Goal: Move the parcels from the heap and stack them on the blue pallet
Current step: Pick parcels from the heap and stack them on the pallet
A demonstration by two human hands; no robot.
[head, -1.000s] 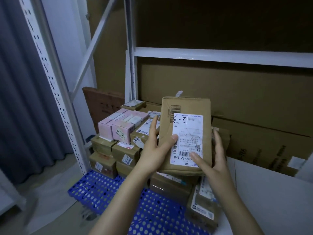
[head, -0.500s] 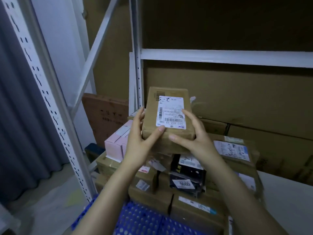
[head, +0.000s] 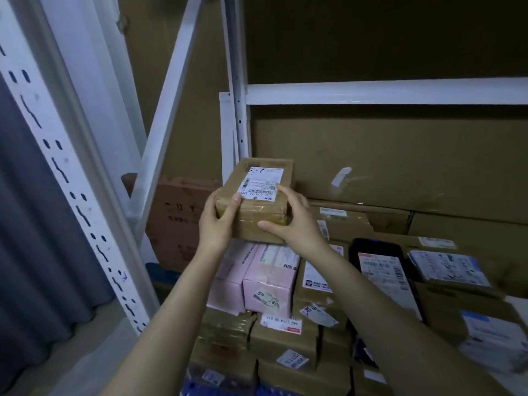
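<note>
A brown cardboard parcel (head: 258, 207) with a white shipping label is held flat between both hands, just above two pink boxes (head: 265, 278) at the top of the stack. My left hand (head: 217, 224) grips its near left corner. My right hand (head: 294, 221) grips its near right side, thumb on the front face and a finger on the label. Several brown parcels (head: 283, 341) are stacked below the pink ones. Only a sliver of the blue pallet (head: 194, 388) shows at the bottom edge.
A white perforated rack upright (head: 71, 195) and a diagonal brace (head: 165, 110) stand at left, and a crossbeam (head: 385, 91) runs overhead. Large cartons (head: 400, 167) line the back. A black parcel (head: 380, 270) and labelled boxes (head: 448, 267) fill the right. A grey curtain (head: 28, 252) hangs far left.
Both hands have carried the parcel forward and laid it flatter, bringing it over the pink boxes. The view has moved closer to the stack.
</note>
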